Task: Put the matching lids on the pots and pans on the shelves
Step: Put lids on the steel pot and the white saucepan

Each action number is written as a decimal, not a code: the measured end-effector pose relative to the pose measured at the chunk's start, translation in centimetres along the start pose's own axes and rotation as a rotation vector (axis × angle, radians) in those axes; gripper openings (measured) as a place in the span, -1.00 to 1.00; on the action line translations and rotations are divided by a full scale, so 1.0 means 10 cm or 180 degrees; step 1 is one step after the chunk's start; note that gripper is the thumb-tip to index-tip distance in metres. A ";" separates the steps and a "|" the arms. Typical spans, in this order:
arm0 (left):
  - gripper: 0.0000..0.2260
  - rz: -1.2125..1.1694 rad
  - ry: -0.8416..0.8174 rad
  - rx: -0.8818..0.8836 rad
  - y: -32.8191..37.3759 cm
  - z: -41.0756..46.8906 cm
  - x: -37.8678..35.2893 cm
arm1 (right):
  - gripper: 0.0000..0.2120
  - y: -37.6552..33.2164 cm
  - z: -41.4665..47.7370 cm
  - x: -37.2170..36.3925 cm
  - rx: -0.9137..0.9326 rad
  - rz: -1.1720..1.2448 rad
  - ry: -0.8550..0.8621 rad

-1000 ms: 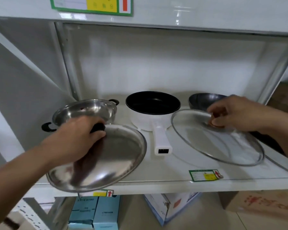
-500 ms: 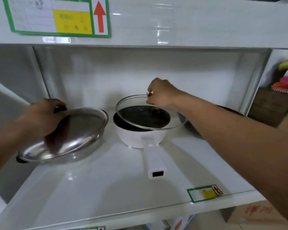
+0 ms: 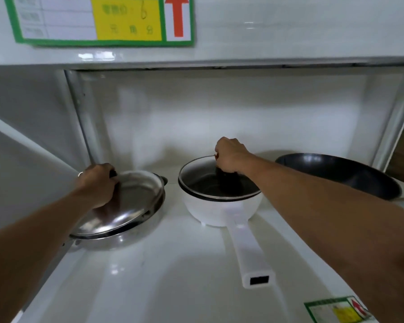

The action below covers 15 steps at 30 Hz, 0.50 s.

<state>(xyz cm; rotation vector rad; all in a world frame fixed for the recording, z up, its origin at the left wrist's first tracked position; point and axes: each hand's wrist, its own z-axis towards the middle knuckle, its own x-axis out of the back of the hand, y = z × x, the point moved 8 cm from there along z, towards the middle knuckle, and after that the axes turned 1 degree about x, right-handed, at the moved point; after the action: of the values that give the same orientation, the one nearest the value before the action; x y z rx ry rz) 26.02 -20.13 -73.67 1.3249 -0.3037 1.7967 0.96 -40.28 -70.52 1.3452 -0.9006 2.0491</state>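
Left hand point(image 3: 96, 185) is gripping the steel lid point(image 3: 128, 206) over the steel pot point(image 3: 135, 231), left of the white pan point(image 3: 222, 210); right hand point(image 3: 231, 155) is pinching the glass lid point(image 3: 196, 180) on that pan.

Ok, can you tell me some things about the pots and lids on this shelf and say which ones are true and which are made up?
1. The left hand holds a shiny metal lid over the steel pot. True.
2. The white pot has no lid. False: the right hand holds a glass lid on it.
3. The black pan is uncovered. True.
4. The white pot's handle points at the back wall. False: it points toward the shelf's front.
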 end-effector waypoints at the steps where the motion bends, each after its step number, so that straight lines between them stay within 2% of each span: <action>1: -0.83 0.0009 -0.0038 0.0003 0.00 0.01 -0.04 | -0.68 0.00 0.01 -0.02 -0.0002 -0.0004 -0.0014; 15: -0.79 0.0098 -0.0144 -0.0009 0.00 0.00 -0.18 | -0.70 -0.01 0.08 -0.10 0.0026 -0.0110 -0.0057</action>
<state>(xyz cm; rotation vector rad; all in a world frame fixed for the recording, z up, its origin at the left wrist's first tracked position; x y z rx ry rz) 26.13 -20.98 -75.28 1.3671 -0.3532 1.7930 1.84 -40.87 -71.19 1.3761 -0.8716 2.0200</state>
